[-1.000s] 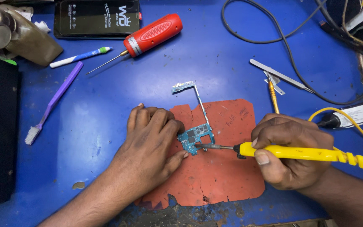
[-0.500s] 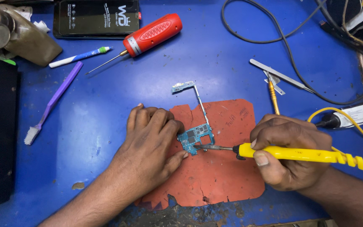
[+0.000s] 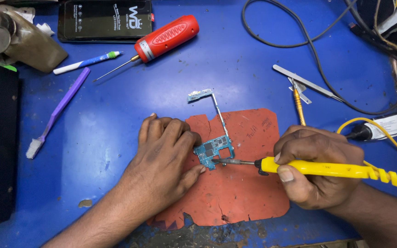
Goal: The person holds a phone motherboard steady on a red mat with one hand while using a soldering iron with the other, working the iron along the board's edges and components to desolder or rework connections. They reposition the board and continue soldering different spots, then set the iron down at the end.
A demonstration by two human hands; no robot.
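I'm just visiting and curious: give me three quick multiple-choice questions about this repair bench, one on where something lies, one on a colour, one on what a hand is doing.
1. Where does the small blue circuit board lie?
A. On the torn red rubber mat
B. On the black phone
C. Under the purple toothbrush

2. What colour is the handle of the soldering iron in the right hand?
A. Green
B. Yellow
C. White

3. What is the left hand doing?
A. Lifting the red-handled screwdriver
B. Hanging in the air
C. Resting flat, fingertips at the board's edge

Answers:
1. A, the board sits on the red mat on the blue table.
2. B, the handle closed in the right hand's grip is bright yellow.
3. C, the palm lies down, fingers against the board, while the iron's tip meets it.
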